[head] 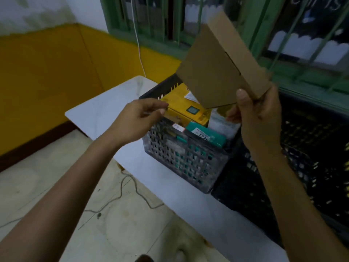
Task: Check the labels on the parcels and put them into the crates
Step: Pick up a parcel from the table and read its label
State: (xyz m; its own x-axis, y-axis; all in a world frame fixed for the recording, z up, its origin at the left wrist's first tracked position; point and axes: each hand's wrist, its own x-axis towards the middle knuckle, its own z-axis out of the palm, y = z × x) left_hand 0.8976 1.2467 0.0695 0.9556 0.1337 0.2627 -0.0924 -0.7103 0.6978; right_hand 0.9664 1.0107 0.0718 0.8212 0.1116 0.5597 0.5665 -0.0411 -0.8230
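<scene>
My right hand grips the lower corner of a flat brown cardboard parcel, held tilted in the air above the crates; its facing side is plain, with no label visible. My left hand hovers at the near rim of a grey slatted crate, fingers loosely curled, holding nothing. Inside that crate lie a yellow box, a teal parcel with a white label and a grey bag. A second, black crate stands to the right.
Both crates sit on a white table against a green barred window. A yellow wall is at left. Cables run over the tiled floor below the table's near edge.
</scene>
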